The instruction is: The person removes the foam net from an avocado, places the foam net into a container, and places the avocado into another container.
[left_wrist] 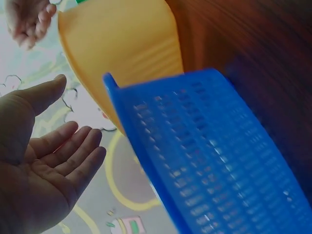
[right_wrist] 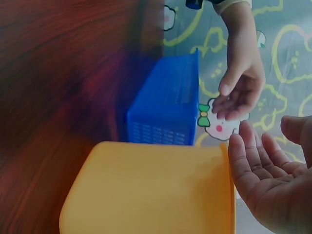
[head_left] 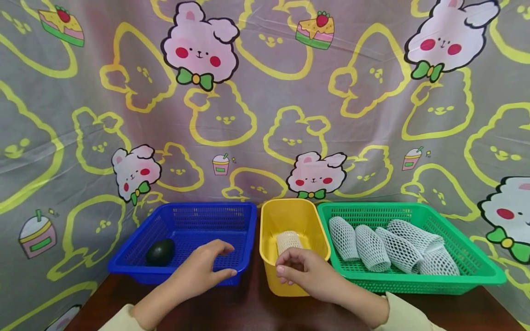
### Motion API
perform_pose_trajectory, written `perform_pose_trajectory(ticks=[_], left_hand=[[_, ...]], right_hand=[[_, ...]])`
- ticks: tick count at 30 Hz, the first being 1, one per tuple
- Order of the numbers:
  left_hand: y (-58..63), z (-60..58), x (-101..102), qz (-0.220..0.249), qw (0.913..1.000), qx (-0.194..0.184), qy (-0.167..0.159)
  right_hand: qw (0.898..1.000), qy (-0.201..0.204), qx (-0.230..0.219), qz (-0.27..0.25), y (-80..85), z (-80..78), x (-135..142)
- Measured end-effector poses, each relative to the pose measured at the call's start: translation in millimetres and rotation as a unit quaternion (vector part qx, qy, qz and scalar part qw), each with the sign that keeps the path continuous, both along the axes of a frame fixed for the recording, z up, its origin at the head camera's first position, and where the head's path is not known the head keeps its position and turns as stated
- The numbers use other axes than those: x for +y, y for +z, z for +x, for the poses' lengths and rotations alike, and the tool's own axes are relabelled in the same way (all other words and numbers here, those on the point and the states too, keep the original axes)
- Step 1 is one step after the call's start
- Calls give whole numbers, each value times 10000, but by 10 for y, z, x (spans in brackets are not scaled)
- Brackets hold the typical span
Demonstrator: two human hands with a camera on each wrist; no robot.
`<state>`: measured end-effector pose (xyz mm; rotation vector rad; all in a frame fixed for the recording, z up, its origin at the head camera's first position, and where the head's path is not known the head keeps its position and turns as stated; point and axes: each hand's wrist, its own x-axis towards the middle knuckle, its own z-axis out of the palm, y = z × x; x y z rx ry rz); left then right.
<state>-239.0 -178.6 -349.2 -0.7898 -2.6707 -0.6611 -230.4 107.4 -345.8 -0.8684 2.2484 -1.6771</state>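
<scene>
- From far left, a grey curtain (head_left: 256,59) printed with white rabbits, yellow outlines and slices of cake spans the background behind a dark reddish-brown table (head_left: 223,310).
- A blue basket (head_left: 207,213) with slotted walls sits on the table, a dark green fruit (head_left: 160,252) resting in its left part, near the front rim.
- A person's left hand (head_left: 203,269), reaching from a pale cuff (head_left: 124,319), hovers over the basket's near right corner, thumb and fingers well apart around bare air, the fruit lying off to its left.
- At center, a yellow bin (head_left: 285,216) stands between two baskets, a whitish mesh sleeve (head_left: 288,241) inside it; what the mesh encloses cannot be told.
- The right hand (head_left: 308,271) hangs at the bin's near rim, fingers softly bent, thumb apart from them; whether it touches the rim is unclear.
- At right, a green basket (head_left: 406,286) holds five white foam nets (head_left: 372,248), lying side by side, some overlapping.
</scene>
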Motion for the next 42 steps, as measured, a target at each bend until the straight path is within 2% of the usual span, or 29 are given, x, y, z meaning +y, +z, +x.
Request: perform_pose_trajectory(ticks=[3, 6, 16, 29, 33, 39, 42], left_hand=[[23, 36, 80, -72, 9994, 96, -325], [38, 73, 150, -60, 9984, 37, -558], [-7, 129, 376, 81, 9948, -322, -958], [-293, 131, 774, 308, 9785, -845, -1858], [-366, 114, 909, 279, 9730, -932, -2092], [-473, 87, 1121, 488, 9709, -779, -2214], [-527, 62, 1237, 849, 9647, -1081, -2244]], right_hand=[[9999, -87, 64, 12, 21, -14, 62], [9998, -198, 86, 36, 60, -23, 130], [9983, -495, 241, 204, 184, -74, 407], [9913, -1253, 282, 300, 196, -222, 759], [9851, -1604, 410, 462, 178, -288, 878], [9722, -2143, 519, 784, 170, -405, 1052], [9642, -2408, 559, 961, 153, -471, 1124]])
